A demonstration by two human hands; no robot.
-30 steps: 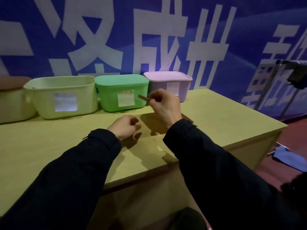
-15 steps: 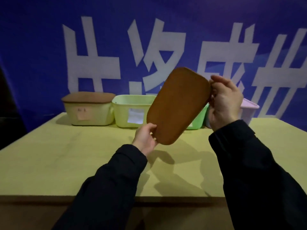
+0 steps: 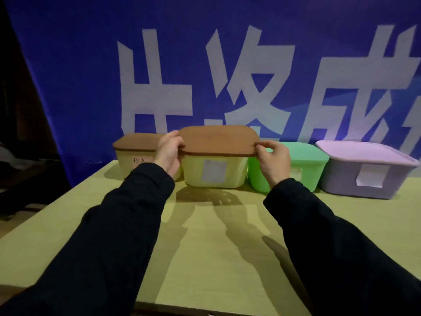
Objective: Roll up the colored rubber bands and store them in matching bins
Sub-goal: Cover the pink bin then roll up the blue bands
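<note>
Several bins stand in a row at the back of the table. A brown lid (image 3: 217,140) lies flat on top of the pale yellow-green bin (image 3: 214,171). My left hand (image 3: 168,152) grips the lid's left edge and my right hand (image 3: 274,159) pinches its right edge. To the left stands a cream bin (image 3: 127,161) with its own brown lid. To the right are a green bin (image 3: 312,166) with a green lid and a lilac bin (image 3: 362,176) with a lilac lid. No rubber bands are in view.
The bins stand on a pale wooden table (image 3: 205,247), whose front edge runs along the bottom of the view. Behind the bins hangs a blue banner (image 3: 227,65) with large white characters. A dark area lies past the table's left edge.
The brown lid, held tilted in the air half a second ago, now lies level on the yellow-green bin. Both hands moved forward and down with it.
</note>
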